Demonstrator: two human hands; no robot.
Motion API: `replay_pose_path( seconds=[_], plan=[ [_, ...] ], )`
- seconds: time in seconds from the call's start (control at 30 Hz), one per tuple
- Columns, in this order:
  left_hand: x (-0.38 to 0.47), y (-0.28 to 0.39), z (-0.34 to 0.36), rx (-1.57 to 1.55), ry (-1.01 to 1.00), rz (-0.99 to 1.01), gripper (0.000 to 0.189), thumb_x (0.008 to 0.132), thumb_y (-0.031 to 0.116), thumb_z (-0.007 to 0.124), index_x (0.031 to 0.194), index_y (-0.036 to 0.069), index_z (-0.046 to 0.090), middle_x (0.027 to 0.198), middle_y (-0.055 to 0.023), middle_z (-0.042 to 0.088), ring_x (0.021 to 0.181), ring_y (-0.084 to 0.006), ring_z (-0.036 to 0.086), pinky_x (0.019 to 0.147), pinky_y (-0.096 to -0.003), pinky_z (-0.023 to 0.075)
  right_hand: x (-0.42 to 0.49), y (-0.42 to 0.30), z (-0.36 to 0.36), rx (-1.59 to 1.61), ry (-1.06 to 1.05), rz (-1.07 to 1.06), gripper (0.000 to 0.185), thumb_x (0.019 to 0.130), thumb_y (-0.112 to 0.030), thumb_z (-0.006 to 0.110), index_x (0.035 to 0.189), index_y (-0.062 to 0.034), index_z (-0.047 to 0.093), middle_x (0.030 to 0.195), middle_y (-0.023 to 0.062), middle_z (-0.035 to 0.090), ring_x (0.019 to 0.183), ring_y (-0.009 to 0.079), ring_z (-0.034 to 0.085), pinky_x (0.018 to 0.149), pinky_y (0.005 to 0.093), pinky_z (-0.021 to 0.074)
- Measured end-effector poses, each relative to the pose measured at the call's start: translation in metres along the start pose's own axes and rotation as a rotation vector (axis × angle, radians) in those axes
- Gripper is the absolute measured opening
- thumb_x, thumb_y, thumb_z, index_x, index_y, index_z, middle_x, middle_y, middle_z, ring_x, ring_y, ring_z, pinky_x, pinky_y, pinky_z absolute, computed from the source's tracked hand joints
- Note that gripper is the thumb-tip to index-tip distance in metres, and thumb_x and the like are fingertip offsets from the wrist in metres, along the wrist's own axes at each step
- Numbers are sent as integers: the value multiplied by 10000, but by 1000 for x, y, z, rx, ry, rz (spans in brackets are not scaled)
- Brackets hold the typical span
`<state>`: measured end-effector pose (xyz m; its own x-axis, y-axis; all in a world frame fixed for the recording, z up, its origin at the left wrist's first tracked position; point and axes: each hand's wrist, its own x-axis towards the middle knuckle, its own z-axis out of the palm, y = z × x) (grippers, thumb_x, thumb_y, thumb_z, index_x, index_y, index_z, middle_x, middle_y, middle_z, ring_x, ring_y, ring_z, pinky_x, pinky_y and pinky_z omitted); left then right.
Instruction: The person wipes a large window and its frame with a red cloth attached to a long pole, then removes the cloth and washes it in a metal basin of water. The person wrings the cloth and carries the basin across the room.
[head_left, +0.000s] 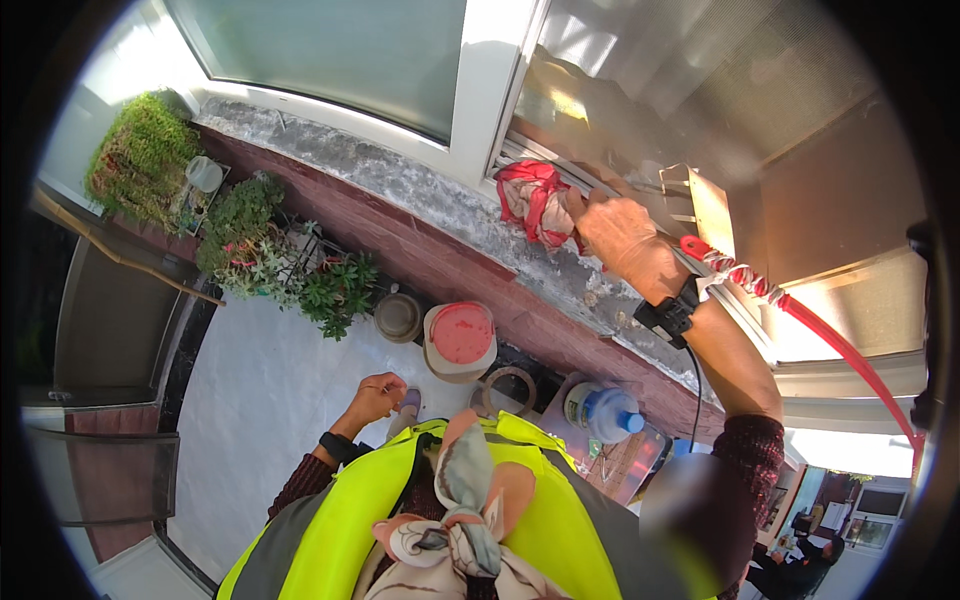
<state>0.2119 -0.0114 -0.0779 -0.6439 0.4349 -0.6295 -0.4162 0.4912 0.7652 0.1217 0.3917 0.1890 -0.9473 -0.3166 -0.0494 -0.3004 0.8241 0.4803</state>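
Note:
My right hand (615, 229) presses a crumpled red and beige cloth (534, 202) against the track along the bottom of the white window frame (491, 82), at the inner edge of the weathered sill (375, 169). Behind that hand are the window's glass and mesh. A red cord or hose (840, 345), its end wrapped with wire or string, runs past my right wrist. My left hand (379, 397) hangs low beside my body above the pale floor, its fingers loosely curled and nothing visible in them.
Potted plants (240, 225) stand at the left below the sill. Along the wall are a lidded pot (398, 317), a container with a red top (461, 334) and a large plastic water bottle (604, 412). A bamboo pole (120, 255) reaches in from the left. Another person (799, 570) sits far off, lower right.

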Motion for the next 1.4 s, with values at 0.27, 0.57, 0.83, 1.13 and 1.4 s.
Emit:
replay_pose_path(
  seconds=[0.27,0.57,0.83,1.13,1.4],
  plan=[
    [11,18,23,34,-114,151,170,859,167,632,966,35,631,750,-28,631,614,-106,626,493,-268,483,-4,23,34,-34,104,-228,413,786,-77,588,1168,61,514,825,159,638,684,274,678,549,338,545],
    [11,14,13,-42,-20,22,165,868,169,641,989,56,633,790,-14,638,655,-111,646,487,-259,491,-3,2,32,-16,50,-38,415,784,-100,604,1160,51,514,776,124,628,632,234,673,508,315,536],
    [0,13,-7,-16,64,94,162,869,171,635,981,55,638,805,-25,646,654,-115,646,490,-258,498,-1,-6,30,-110,93,-71,431,791,-86,583,1193,45,504,718,96,609,601,209,663,467,279,514],
    [-6,10,-4,-131,98,-1,174,865,185,635,983,58,641,824,-33,653,662,-126,648,506,-264,510,7,-13,37,135,-115,81,387,799,-1,559,1182,49,538,805,180,646,690,322,669,613,353,543],
    [6,23,-5,-34,69,72,165,876,176,627,986,53,638,779,-25,638,641,-118,639,489,-261,495,-2,17,69,1139,-141,253,315,917,-31,527,1227,-11,581,1130,197,645,959,184,614,877,289,462]
  ],
)
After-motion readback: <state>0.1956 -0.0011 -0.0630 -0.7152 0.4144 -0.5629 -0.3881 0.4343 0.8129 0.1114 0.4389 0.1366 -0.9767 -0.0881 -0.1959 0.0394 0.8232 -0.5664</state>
